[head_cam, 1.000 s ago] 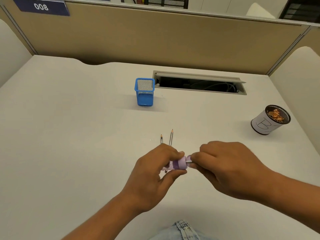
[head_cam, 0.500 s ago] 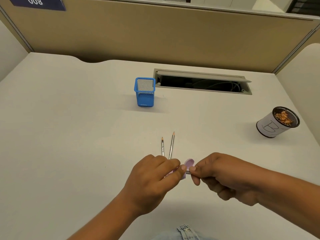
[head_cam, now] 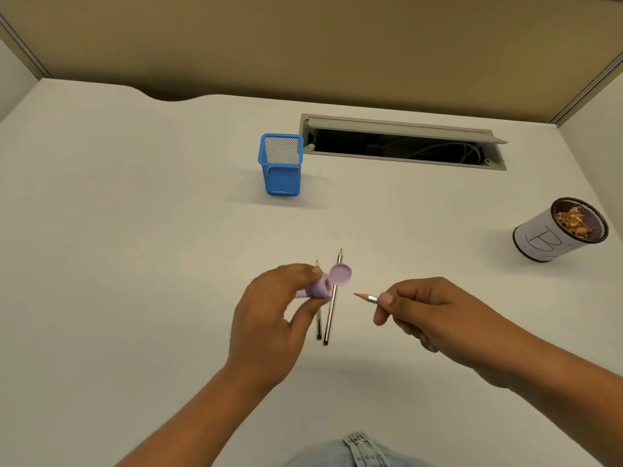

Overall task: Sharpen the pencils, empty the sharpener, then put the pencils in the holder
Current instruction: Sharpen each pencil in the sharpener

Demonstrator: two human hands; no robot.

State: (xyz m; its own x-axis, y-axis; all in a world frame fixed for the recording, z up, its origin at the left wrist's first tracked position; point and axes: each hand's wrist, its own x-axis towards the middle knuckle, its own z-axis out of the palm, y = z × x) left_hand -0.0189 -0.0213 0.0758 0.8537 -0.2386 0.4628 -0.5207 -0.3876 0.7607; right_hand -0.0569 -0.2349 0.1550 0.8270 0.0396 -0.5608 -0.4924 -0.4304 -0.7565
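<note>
While a lilac sharpener point(head_cam: 324, 284) is gripped in the left hand point(head_cam: 269, 318), a pencil point(head_cam: 365, 297) is pinched in the right hand point(head_cam: 428, 311).
Two pencils point(head_cam: 328, 308) are left lying mid-desk point(head_cam: 135, 264) beneath; the blue holder point(head_cam: 281, 165) is stood nearer the far edge.

The only writing that can be read is on the white cup point(head_cam: 553, 237) at the right of the bench point(head_cam: 135, 264): a large hand-drawn letter "B" in dark line on its paper side. A further stroke follows the letter, but it curves out of view and cannot be made out.
</note>
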